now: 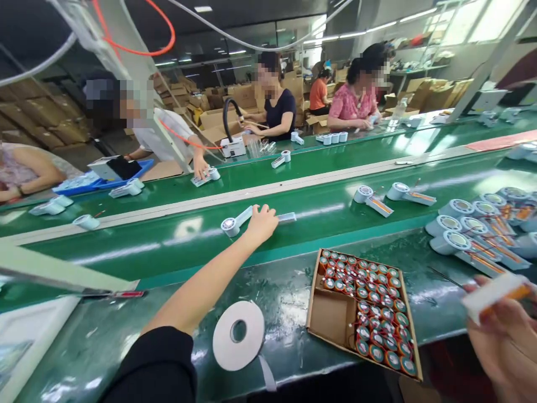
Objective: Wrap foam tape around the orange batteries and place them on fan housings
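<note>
My left hand (262, 223) reaches out over the green conveyor belt (168, 246) and rests on a small white handheld fan (235, 221) lying on the belt, fingers over its handle. My right hand (505, 336) is at the lower right edge, holding a white fan handle part (495, 294) with an orange strip at its end. An open cardboard box (327, 316) packed with several round batteries with red wires lies between my hands. A roll of white tape (238, 342) lies flat near my left sleeve.
Several white fan bodies (465, 232) are piled at the right, two more fans (373, 200) lie on the belt. Across the belt several people sit working, with fans and a blue tray (104, 182) before them. Cardboard cartons fill the background.
</note>
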`<state>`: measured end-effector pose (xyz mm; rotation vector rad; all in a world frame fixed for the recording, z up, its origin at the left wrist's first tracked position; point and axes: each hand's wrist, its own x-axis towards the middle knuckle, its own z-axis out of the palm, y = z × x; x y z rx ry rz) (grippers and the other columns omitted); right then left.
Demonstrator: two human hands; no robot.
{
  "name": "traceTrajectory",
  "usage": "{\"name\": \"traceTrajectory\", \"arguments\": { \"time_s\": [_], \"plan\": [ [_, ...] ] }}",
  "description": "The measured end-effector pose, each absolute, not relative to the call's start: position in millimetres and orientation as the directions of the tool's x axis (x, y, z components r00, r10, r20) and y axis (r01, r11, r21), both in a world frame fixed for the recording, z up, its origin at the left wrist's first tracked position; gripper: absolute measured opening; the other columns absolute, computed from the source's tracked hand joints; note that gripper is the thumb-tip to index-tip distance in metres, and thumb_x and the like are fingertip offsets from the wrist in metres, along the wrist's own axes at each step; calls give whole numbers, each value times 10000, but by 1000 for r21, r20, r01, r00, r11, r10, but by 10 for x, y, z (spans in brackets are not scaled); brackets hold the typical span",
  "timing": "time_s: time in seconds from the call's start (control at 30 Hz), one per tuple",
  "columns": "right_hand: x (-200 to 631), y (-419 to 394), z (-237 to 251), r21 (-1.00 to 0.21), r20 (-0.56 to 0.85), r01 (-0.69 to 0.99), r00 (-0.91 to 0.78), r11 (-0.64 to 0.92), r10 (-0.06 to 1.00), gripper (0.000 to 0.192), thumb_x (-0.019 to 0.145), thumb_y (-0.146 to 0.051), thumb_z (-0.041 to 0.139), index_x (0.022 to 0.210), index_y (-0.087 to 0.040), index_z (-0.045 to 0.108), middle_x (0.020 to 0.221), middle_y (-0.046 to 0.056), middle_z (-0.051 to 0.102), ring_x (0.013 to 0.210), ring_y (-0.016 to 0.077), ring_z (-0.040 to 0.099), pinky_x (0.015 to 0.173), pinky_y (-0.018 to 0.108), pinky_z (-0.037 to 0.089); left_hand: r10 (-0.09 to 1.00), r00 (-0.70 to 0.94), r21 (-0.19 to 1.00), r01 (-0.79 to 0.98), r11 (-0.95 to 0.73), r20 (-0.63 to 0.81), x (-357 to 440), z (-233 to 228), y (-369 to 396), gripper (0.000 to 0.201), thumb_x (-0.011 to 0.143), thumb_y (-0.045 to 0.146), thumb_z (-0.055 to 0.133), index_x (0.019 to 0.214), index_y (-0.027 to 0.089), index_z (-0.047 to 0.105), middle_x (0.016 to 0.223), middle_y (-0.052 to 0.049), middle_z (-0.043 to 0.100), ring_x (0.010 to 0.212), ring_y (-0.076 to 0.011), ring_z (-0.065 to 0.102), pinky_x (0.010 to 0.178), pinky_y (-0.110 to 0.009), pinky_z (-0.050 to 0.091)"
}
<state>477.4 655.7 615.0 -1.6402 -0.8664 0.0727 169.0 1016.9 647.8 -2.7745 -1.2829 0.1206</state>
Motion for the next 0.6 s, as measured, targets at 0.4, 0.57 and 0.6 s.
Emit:
{"name": "traceTrajectory", "arguments": {
  "time_s": [0.4,0.57,0.6],
  "plan": [
    [4407,9169,6345,-611,304,750,-73,253,950,252,933,-307,718,1162,-220,659,931,31,773,848,191,737,784,279,535,767,619,116,785,-609,-168,2219,6774,10122,388,985,422,645,1289,182,625,1310,-97,631,1134,-249,647,952,-444,583],
    [4390,9470,6295,-365,205,888,-216,280,955,208,930,-312,755,1100,-213,690,926,41,761,855,194,718,722,228,465,786,615,201,779,-593,-65,2392,6873,10005,395,979,448,651,1256,166,639,1246,-86,659,1096,-241,663,934,-434,584],
    [4424,9491,6302,-321,176,905,-234,280,956,219,942,-336,744,1132,-240,688,946,27,762,862,188,717,721,221,464,779,626,222,766,-603,-46,2471,6857,10034,372,988,454,630,1216,161,659,1191,-84,685,1051,-232,676,915,-423,582]
  ]
}}
